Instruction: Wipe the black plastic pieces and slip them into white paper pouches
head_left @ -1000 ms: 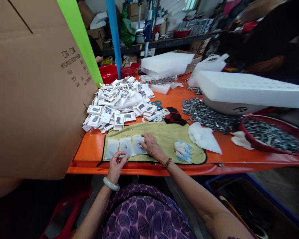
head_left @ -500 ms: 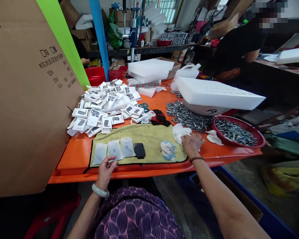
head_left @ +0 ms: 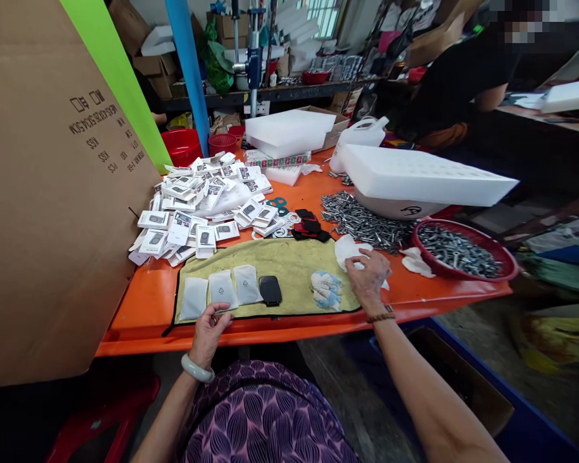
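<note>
My left hand [head_left: 211,334] rests at the front edge of the yellow-green towel [head_left: 289,257], fingers loosely bent and thumb apart, with nothing held. Its fingertips lie by the lower edge of the middle white pouch [head_left: 222,289]. Another pouch [head_left: 193,299] is to the left, and a third pouch [head_left: 248,285] to the right. Beside that one lies a black rounded rectangular piece [head_left: 270,291]. At the towel's right side, my right hand [head_left: 369,276] has its bent fingers on a crumpled white tissue [head_left: 346,251]; the fingertips are partly hidden. A blue-and-white crumpled cloth [head_left: 325,289] lies left of this hand.
Small printed boxes [head_left: 207,193] are heaped at the left, beside a large carton [head_left: 53,225]. Metal pins [head_left: 367,222] are piled at the right, with more in a red basket [head_left: 463,251]. White foam [head_left: 424,173] tops a bowl. A person in black [head_left: 458,83] is behind.
My right hand has shifted slightly and turned, its fingers now pointing left over the tissue. My left hand has moved a little right. The pouches and black piece stay in place.
</note>
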A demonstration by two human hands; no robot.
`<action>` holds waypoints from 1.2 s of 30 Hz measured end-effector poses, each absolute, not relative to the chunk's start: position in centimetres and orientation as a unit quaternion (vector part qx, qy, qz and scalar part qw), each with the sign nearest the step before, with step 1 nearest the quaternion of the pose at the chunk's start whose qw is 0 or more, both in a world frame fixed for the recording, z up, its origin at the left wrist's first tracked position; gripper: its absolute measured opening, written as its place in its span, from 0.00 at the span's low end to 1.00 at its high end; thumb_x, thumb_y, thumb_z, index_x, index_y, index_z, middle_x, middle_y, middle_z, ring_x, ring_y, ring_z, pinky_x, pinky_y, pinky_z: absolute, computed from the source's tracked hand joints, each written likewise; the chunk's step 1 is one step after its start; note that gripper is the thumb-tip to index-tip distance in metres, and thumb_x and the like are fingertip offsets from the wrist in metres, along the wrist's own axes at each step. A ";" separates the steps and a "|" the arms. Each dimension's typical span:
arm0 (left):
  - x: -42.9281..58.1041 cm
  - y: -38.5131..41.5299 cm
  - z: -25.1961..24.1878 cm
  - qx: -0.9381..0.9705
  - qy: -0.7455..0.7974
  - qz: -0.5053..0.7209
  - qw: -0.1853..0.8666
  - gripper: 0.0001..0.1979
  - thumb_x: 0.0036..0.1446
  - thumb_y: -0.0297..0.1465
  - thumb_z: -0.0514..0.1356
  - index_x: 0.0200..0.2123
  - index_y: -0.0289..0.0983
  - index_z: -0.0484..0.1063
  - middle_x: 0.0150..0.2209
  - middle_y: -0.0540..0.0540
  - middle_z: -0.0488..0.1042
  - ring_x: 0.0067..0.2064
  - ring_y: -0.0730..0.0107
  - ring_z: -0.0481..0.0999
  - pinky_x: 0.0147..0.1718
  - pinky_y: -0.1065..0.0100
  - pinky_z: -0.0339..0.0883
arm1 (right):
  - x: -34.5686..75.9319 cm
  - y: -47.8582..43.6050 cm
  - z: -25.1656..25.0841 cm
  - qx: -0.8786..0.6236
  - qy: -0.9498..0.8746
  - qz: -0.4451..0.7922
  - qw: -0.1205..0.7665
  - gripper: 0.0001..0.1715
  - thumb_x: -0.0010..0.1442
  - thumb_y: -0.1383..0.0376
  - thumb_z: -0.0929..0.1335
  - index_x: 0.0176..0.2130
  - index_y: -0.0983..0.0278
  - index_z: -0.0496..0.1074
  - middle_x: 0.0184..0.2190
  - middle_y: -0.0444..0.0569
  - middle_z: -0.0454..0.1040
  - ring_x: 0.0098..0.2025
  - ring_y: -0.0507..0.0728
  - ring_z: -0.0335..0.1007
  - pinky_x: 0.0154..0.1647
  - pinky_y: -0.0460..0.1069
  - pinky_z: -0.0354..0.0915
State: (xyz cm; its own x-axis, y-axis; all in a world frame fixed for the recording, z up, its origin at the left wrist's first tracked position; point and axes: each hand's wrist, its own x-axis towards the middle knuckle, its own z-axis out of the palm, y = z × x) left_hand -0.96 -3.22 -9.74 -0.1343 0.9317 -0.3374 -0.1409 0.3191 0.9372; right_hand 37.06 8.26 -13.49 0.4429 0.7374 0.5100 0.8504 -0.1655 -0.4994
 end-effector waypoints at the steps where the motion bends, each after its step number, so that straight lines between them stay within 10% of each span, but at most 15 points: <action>1: -0.5 -3.2 -9.6 0.341 0.579 0.469 0.573 0.27 0.38 0.48 0.71 0.36 0.35 0.73 0.31 0.47 0.76 0.36 0.67 0.76 0.40 0.66 0.69 | 35.5 7.6 -12.9 -0.732 -0.547 -0.081 0.397 0.08 0.52 0.64 0.67 0.23 0.63 0.71 0.44 0.56 0.76 0.54 0.66 0.62 0.55 0.63 0.55; 9: 3.0 -2.7 -7.8 0.288 0.496 0.434 0.694 0.37 0.41 0.61 0.61 0.43 0.35 0.74 0.43 0.40 0.76 0.45 0.60 0.73 0.46 0.61 0.64 | 19.3 -0.6 -9.3 -0.501 -0.718 0.004 0.484 0.06 0.56 0.69 0.68 0.28 0.60 0.73 0.43 0.50 0.76 0.54 0.63 0.65 0.53 0.60 0.59; 16: 0.1 -2.1 -8.1 0.304 0.534 0.524 0.589 0.25 0.38 0.50 0.70 0.26 0.33 0.73 0.23 0.52 0.71 0.27 0.76 0.64 0.30 0.71 0.58 | 15.5 -1.6 -10.5 -0.425 -0.749 0.217 0.459 0.03 0.57 0.65 0.69 0.35 0.59 0.73 0.47 0.51 0.74 0.55 0.63 0.64 0.55 0.60 0.58; 21: -1.9 -3.1 -7.6 0.335 0.524 0.474 0.624 0.22 0.41 0.47 0.70 0.25 0.33 0.72 0.23 0.51 0.70 0.26 0.76 0.64 0.30 0.71 0.58 | 15.6 1.4 -9.0 -0.439 -0.596 0.535 0.407 0.32 0.48 0.53 0.74 0.50 0.59 0.67 0.48 0.53 0.70 0.47 0.59 0.68 0.45 0.55 0.66; 27: -2.0 -3.5 -7.3 0.312 0.526 0.493 0.619 0.22 0.35 0.44 0.73 0.23 0.33 0.71 0.21 0.53 0.69 0.25 0.78 0.63 0.28 0.73 0.57 | 14.4 1.3 -7.8 -0.400 -0.518 0.697 0.294 0.24 0.48 0.46 0.73 0.28 0.63 0.67 0.22 0.40 0.64 0.24 0.48 0.55 0.25 0.45 0.54; 36: 0.2 -4.2 -7.2 0.144 0.452 0.558 0.681 0.23 0.36 0.43 0.74 0.24 0.35 0.67 0.22 0.53 0.69 0.24 0.78 0.64 0.27 0.73 0.59 | 14.3 0.0 -9.0 -0.422 -0.486 0.691 0.329 0.30 0.48 0.41 0.70 0.21 0.63 0.62 0.18 0.39 0.56 0.23 0.48 0.47 0.23 0.45 0.48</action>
